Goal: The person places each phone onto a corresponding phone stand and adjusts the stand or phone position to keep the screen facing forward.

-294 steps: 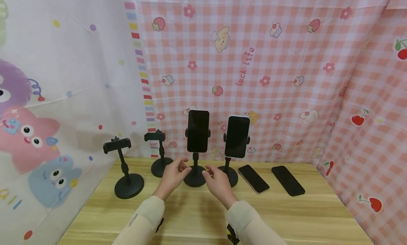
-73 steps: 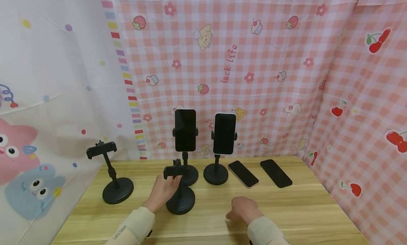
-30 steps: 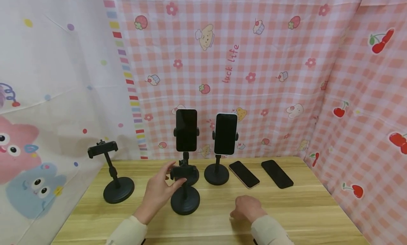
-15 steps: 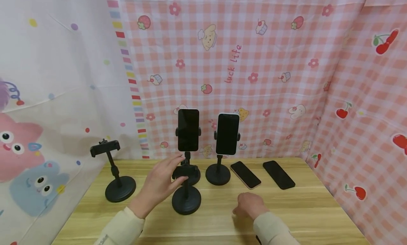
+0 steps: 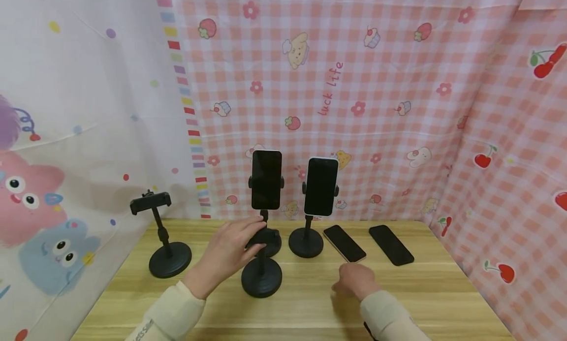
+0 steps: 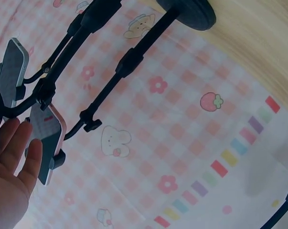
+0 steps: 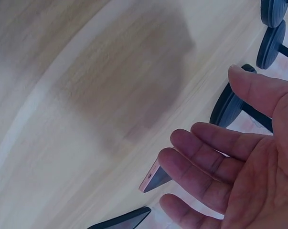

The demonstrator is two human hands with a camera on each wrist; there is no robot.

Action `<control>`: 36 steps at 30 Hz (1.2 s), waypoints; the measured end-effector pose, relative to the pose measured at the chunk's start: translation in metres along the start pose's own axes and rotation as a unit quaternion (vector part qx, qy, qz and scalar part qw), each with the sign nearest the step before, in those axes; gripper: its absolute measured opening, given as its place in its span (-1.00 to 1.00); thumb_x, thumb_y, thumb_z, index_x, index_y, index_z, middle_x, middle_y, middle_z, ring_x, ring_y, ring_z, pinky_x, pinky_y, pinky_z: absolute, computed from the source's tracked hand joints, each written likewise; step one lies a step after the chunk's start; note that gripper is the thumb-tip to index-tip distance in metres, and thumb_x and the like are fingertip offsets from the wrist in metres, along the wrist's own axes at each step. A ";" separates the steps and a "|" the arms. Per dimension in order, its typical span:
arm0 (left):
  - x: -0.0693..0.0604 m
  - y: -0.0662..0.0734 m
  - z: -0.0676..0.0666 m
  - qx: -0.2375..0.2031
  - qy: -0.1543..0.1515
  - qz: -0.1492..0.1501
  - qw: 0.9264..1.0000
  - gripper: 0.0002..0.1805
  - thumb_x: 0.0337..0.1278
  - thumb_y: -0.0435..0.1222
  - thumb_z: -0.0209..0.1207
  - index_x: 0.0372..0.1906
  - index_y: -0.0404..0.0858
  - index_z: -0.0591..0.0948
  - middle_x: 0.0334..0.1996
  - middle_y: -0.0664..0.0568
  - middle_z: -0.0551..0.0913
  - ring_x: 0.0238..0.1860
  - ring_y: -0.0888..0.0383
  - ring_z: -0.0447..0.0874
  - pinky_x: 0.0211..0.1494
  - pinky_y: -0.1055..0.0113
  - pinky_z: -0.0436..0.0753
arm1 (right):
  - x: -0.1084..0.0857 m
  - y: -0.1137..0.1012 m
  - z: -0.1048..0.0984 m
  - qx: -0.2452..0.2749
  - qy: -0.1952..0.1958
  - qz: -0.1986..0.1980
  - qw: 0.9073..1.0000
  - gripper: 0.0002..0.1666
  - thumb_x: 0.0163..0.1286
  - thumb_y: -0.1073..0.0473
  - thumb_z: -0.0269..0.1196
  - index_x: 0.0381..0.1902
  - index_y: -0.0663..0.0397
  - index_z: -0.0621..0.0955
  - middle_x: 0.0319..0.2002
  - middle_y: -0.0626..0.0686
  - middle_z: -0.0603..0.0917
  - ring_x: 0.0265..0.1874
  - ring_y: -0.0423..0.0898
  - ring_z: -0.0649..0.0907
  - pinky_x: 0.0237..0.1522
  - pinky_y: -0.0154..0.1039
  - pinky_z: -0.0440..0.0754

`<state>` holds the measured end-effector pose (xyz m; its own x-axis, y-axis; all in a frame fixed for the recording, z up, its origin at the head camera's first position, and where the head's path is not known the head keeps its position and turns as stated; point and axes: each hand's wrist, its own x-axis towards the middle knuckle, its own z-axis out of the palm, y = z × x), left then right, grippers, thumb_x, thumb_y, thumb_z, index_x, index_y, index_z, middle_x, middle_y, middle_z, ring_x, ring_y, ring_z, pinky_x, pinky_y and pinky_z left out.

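Observation:
In the head view my left hand [image 5: 230,250] grips the clamp of a black phone stand [image 5: 261,278] at the front middle of the table, thumb on the near side and fingers on the far side. The hand hides part of that clamp. My right hand [image 5: 356,281] hovers just in front of the phone with a pink edge [image 5: 345,243]. The right wrist view shows its fingers [image 7: 201,176] loosely bent, with nothing held. A black phone [image 5: 391,245] lies farther right.
Two stands at the back hold upright phones: a middle phone [image 5: 267,179] and a white-edged phone [image 5: 321,186]. Another phone stand [image 5: 170,260], its clamp bare, is on the left. Patterned cloth [image 5: 398,60] hangs behind and to the right of the wooden table [image 5: 310,311].
The gripped stand came from the back left to the front middle. My left hand shifted from below its clamp to around the clamp. Recently my right hand edged towards the pink-edged phone.

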<state>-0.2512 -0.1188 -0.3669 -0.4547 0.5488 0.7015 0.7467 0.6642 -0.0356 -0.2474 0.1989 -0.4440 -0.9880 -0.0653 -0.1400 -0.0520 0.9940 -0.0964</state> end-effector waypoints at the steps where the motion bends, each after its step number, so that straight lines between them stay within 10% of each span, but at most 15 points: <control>1: 0.001 0.000 -0.001 0.000 -0.002 0.002 1.000 -0.44 -0.07 -0.18 0.53 0.09 -0.26 0.67 0.13 -0.08 0.65 0.07 0.01 0.66 0.07 0.04 0.61 | 0.001 0.001 0.000 -0.001 0.002 -0.001 1.000 -0.62 0.16 -0.04 0.43 -0.36 0.16 0.62 -0.29 0.13 0.69 -0.30 0.07 0.66 -0.24 0.08 0.62; 23: 0.013 0.005 -0.012 0.016 -0.082 0.001 0.996 -0.53 0.06 -0.18 0.46 0.04 -0.30 0.63 0.10 -0.12 0.66 0.03 -0.02 0.68 0.15 0.06 0.57 | 0.033 0.039 0.009 0.027 0.055 0.037 0.997 -0.46 0.32 -0.07 0.34 -0.05 0.35 0.62 -0.03 0.36 0.61 -0.18 0.26 0.67 -0.25 0.15 0.62; 36: 0.018 0.002 -0.010 0.018 -0.072 0.015 0.997 -0.55 0.03 -0.20 0.47 -0.01 -0.32 0.63 0.02 -0.14 0.69 -0.07 -0.04 0.70 0.09 0.05 0.60 | 0.040 0.069 0.019 0.069 0.104 0.054 0.991 -0.35 0.30 -0.08 0.34 -0.08 0.50 0.56 -0.15 0.35 0.55 -0.15 0.33 0.62 -0.15 0.21 0.58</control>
<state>-0.2528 -0.1124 -0.3469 -0.4992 0.6343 0.5903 0.7445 0.6625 -0.0823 -0.2881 0.2631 -0.4746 -0.9960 0.0755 0.0485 0.0625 0.9716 -0.2280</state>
